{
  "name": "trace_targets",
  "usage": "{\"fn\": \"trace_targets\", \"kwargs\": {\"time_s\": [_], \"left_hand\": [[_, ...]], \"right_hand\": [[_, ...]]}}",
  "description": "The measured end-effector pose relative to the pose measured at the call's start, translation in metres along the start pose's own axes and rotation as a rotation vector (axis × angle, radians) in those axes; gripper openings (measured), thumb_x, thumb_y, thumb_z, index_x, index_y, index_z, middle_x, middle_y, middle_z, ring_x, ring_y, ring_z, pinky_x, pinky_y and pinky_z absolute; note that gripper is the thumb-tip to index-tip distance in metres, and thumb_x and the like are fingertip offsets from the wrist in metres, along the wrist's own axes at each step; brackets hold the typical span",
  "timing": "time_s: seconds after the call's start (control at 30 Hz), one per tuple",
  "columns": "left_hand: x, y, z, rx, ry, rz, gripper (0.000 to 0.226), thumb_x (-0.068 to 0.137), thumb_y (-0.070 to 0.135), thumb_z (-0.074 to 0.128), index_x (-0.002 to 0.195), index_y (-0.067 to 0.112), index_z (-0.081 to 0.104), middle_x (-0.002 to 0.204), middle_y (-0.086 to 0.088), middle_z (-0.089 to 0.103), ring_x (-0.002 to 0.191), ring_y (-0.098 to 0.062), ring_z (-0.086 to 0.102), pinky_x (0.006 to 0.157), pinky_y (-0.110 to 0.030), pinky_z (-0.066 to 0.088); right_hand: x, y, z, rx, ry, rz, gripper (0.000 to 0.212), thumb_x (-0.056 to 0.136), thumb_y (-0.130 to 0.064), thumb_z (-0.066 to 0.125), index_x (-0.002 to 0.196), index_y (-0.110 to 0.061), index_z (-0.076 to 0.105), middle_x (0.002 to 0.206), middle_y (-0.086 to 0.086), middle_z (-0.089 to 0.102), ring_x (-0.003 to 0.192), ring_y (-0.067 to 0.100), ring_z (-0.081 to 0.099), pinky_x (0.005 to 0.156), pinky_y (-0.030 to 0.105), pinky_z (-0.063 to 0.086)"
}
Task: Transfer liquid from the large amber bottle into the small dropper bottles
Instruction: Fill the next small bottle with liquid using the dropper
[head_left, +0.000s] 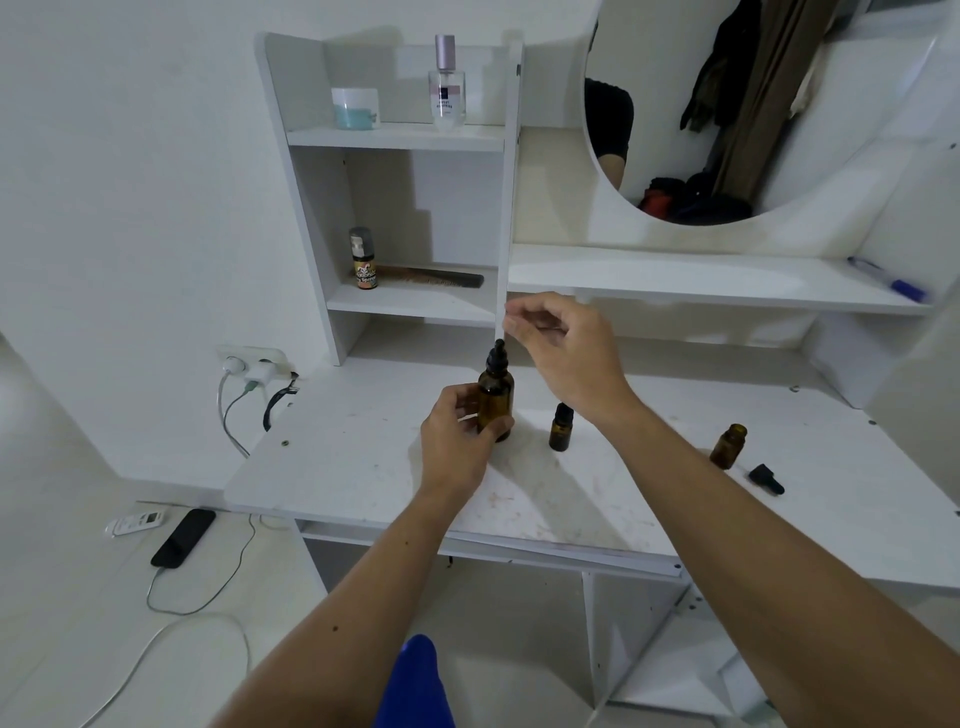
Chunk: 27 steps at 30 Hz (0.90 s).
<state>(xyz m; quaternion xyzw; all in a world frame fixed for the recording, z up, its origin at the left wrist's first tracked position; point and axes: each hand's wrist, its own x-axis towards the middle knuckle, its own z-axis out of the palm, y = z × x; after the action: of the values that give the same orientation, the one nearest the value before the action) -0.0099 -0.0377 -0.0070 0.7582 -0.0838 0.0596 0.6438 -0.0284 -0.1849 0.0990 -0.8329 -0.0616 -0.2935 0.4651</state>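
- The large amber bottle (496, 400) looks like brown glass, smooth and faintly glossy, with a matt black dropper top.
- Two small dropper bottles, one capped (561, 428) and one open (728, 446), show the same dark amber glass.
- The loose dropper cap (765, 479) is black, rubbery-looking and dull.
- The surface (363, 457) is white laminate board, smooth but scuffed (brownish stains and specks show).
- The perfume bottle (447, 93) is clear glass under a satin metallic cap.
- The comb (431, 275) looks like dark matt plastic.
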Motion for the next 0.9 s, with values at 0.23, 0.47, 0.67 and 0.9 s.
{"fn": "trace_targets", "kwargs": {"time_s": [0.23,0.47,0.67,0.9], "left_hand": [[-0.001,-0.001,0.001,0.027,0.018,0.017,0.054,0.082,0.016,0.087,0.129,0.016,0.059,0.124,0.001,0.069,0.115,-0.016,0.064,0.099,-0.033,0.058],[-0.011,0.0,0.001,0.055,0.073,0.042,0.07,0.078,0.026,0.091,0.136,0.019,0.052,0.13,0.002,0.059,0.112,-0.015,0.06,0.094,-0.023,0.052],[-0.031,0.005,0.006,0.033,0.138,0.032,0.073,0.077,0.029,0.092,0.135,0.018,0.049,0.128,-0.001,0.057,0.109,-0.016,0.06,0.094,-0.024,0.052],[-0.068,0.016,0.044,-0.023,0.062,0.082,0.054,0.085,0.032,0.085,0.128,0.022,0.054,0.113,0.004,0.063,0.1,-0.012,0.063,0.085,-0.018,0.053]], "right_hand": [[-0.008,0.001,-0.006,0.021,0.033,0.026,0.021,0.096,-0.021,0.076,0.115,-0.013,0.078,0.104,-0.012,0.077,0.096,-0.006,0.07,0.09,0.013,0.055],[-0.035,0.007,-0.021,0.042,0.046,0.078,0.018,0.096,-0.022,0.077,0.113,-0.018,0.078,0.103,-0.013,0.077,0.097,-0.001,0.071,0.088,0.011,0.054],[-0.076,0.027,-0.042,-0.026,0.091,0.116,0.016,0.094,-0.025,0.079,0.109,-0.02,0.079,0.101,-0.012,0.078,0.092,0.0,0.071,0.079,0.01,0.053],[-0.121,0.063,-0.093,-0.134,0.255,0.199,0.011,0.092,-0.022,0.081,0.103,-0.018,0.08,0.097,-0.005,0.077,0.084,0.005,0.068,0.073,0.009,0.049]]}}
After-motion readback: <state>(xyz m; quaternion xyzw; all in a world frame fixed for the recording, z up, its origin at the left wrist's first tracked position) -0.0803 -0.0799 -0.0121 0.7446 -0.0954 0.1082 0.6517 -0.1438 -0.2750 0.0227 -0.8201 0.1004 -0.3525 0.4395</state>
